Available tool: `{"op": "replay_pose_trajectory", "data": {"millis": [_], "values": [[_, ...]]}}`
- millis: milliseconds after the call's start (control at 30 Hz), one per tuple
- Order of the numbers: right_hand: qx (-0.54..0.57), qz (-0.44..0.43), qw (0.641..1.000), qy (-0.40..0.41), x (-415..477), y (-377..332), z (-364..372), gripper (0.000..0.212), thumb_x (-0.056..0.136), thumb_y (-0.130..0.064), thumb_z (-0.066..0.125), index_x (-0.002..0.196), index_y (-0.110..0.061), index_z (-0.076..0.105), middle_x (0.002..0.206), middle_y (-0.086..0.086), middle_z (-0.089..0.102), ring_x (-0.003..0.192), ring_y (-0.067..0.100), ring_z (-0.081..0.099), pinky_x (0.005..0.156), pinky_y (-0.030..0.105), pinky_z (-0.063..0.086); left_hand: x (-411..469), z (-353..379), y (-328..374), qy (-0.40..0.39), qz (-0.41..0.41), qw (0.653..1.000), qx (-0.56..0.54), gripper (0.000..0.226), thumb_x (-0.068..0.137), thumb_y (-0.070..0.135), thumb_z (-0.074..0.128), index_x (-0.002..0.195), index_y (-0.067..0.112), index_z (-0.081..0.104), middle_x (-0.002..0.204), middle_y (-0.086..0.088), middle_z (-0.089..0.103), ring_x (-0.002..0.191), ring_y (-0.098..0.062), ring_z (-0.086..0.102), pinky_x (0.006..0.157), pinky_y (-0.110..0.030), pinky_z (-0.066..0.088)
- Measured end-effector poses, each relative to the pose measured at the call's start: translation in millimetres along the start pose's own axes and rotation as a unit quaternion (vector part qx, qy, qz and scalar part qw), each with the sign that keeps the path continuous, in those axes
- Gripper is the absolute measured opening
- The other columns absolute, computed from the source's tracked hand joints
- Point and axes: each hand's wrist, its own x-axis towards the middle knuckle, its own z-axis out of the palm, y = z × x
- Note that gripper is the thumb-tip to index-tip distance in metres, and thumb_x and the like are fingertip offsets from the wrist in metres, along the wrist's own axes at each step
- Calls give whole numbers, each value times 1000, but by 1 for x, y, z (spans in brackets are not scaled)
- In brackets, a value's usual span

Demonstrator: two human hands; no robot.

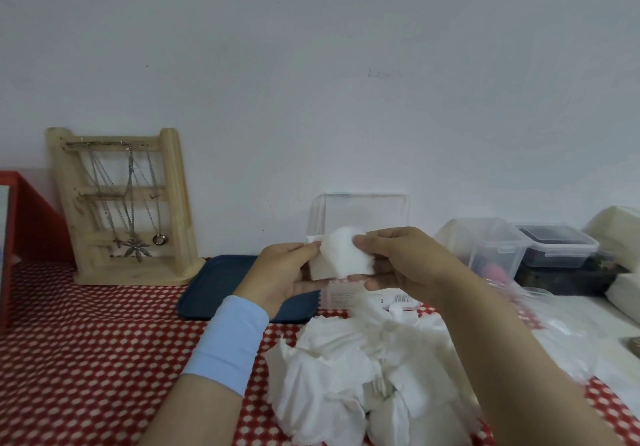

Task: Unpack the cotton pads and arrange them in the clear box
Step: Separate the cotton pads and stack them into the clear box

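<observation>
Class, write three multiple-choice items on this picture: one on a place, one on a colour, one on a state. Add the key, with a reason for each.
1. Where is the wooden jewellery stand? A) left of the blue tray B) on top of the tray C) on the floor
2. What colour is the band on the left wrist? A) red B) light blue C) green
3. What are the hands doing? A) lying flat B) lifting the tray C) both pinching cotton pads

Key: 1 A: it stands by the wall, left of the tray. 2 B: it shows pale blue. 3 C: left hand and right hand each pinch the pads.
</observation>
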Motion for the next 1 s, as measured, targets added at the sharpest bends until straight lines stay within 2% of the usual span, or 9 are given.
{"op": "replay_pose_trajectory", "data": {"millis": [167,267,333,433,600,667,767,867,1000], "values": [[36,-5,996,77,5,6,5,21,92,-11,72,100,9,71,82,19,72,60,24,70,53,29,59,1,4,0,-35,-20,999,-29,34,102,32,59,119,4,69,107,-16,77,95,-27,77,72,-34,63],[26,-14,994,101,6,7,7,15,90,-11,75,91,3,71,79,16,72,60,24,70,54,29,58,0,4,0,-64,-27,997,-31,43,98,40,62,121,4,68,109,-15,77,100,-27,76,75,-34,63],[18,-18,994,105,6,7,8,14,88,-14,77,87,-1,71,80,15,72,62,24,70,56,31,59,0,5,-1,-72,-13,997,-3,43,91,34,71,120,3,70,110,-13,78,102,-25,75,79,-32,63],[-24,-11,993,118,4,6,5,17,85,-24,81,91,-8,77,82,6,76,65,19,70,60,31,60,3,3,-4,-47,-2,999,3,31,94,17,70,119,-1,70,109,-12,78,102,-23,75,81,-32,63],[-28,-87,966,241,3,1,-8,8,86,-21,80,87,-15,76,80,-1,76,60,14,66,50,26,54,6,-3,-5,-18,-7,1000,-18,27,95,11,69,120,0,68,109,-13,78,100,-23,75,77,-31,64],[-42,-127,971,200,-1,-4,-10,10,87,-20,79,83,-11,76,68,-6,73,54,11,62,46,24,47,6,-3,-6,-14,-2,1000,-4,28,94,11,71,119,0,69,108,-12,78,99,-23,76,74,-30,63],[-81,-125,986,79,-5,-5,-2,14,84,-17,81,73,-12,76,62,1,64,51,13,55,47,26,43,4,1,-6,-30,4,999,23,26,95,13,70,117,-1,70,109,-12,78,100,-23,76,74,-30,63],[-127,-109,981,94,-2,-2,7,9,83,-14,83,80,-9,76,60,-1,68,45,8,55,45,23,43,3,2,-5,-52,5,997,49,25,99,15,64,119,0,69,110,-13,77,102,-25,75,77,-31,63],[-199,-122,962,141,4,2,8,9,82,-16,84,81,-15,75,62,-6,69,43,2,55,45,18,45,0,3,-3,-78,9,996,37,26,102,18,59,119,1,70,112,-14,77,102,-26,75,77,-33,63]]}}
